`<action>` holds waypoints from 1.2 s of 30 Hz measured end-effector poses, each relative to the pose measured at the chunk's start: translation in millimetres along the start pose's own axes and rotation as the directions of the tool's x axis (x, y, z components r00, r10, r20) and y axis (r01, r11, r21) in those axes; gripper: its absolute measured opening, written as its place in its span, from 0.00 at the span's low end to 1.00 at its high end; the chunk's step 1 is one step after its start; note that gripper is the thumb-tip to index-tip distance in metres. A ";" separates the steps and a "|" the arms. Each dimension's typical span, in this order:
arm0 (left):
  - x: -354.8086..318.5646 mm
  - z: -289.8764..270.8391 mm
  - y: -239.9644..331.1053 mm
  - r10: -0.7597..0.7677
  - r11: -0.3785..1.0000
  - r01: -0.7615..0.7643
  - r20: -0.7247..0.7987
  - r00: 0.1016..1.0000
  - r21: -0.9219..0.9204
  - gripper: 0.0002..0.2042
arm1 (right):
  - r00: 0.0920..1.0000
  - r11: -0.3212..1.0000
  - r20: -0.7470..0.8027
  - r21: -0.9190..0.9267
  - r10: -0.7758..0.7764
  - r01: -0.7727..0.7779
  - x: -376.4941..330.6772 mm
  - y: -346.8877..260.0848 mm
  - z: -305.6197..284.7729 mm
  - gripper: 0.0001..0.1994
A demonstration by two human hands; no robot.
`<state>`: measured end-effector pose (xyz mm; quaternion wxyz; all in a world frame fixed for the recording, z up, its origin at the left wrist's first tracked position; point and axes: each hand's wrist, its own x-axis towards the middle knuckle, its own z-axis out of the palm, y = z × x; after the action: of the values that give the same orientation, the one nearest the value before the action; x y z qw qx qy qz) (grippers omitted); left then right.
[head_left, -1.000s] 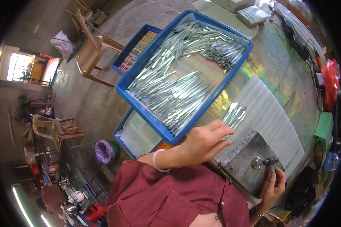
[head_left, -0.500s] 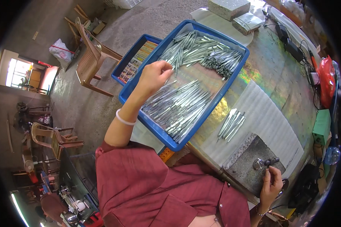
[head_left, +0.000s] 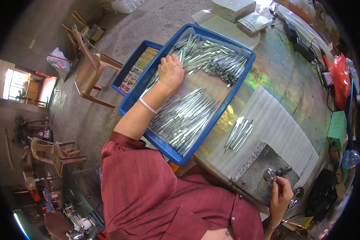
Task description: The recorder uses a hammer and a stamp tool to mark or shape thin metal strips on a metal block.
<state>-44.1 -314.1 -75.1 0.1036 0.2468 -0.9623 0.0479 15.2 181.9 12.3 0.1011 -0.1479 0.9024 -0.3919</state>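
My left hand (head_left: pixel 172 72) reaches into a blue tray (head_left: pixel 124 105), its back upward over a pile of thin silver metal rods (head_left: pixel 202 56). Its curled fingertips are hidden, so what it grips cannot be seen. A second spread of flat-ended silver rods (head_left: pixel 184 120) lies in the near half of the tray. My right hand (head_left: pixel 282 195) is at a grey stone block (head_left: pixel 252 172), thumb and forefinger pinched together at the edge of a small round shiny metal piece (head_left: pixel 269 174). Beside that piece sits a dark metal part (head_left: pixel 284 171).
Several rods (head_left: pixel 239 134) lie on a white foam sheet (head_left: pixel 264 120) left of the block. Behind the tray's left side is another blue tray (head_left: pixel 128 76) with printed paper. Rightward are a green box (head_left: pixel 337 130), a red bag (head_left: pixel 341 82) and black adapters (head_left: pixel 304 50); a chair (head_left: pixel 90 70) stands left.
My left hand has moved farther into the tray, turning its back up over the far rods. My right fingertips have shifted left, from the dark part to the round metal piece.
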 end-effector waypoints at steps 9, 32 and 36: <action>23.1 3.7 -5.4 -0.071 0.994 0.057 0.163 0.984 0.091 0.24 | 0.998 0.998 0.042 -0.037 -0.057 0.058 0.4 6.8 -1.5 0.08; 21.9 -12.8 -25.7 0.137 0.957 -0.165 0.127 0.982 0.239 0.07 | 0.994 0.992 0.081 -0.098 -0.071 0.079 -8.0 22.4 -12.4 0.10; 10.2 -23.8 -39.0 0.213 0.942 -0.232 0.102 0.972 0.244 0.07 | 0.993 0.992 0.089 -0.095 -0.080 0.088 -6.5 18.5 -12.2 0.10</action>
<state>-29.8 -349.6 -48.0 0.0292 0.1492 -0.9731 0.1729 14.2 204.4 7.3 0.1155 -0.2073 0.9084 -0.3443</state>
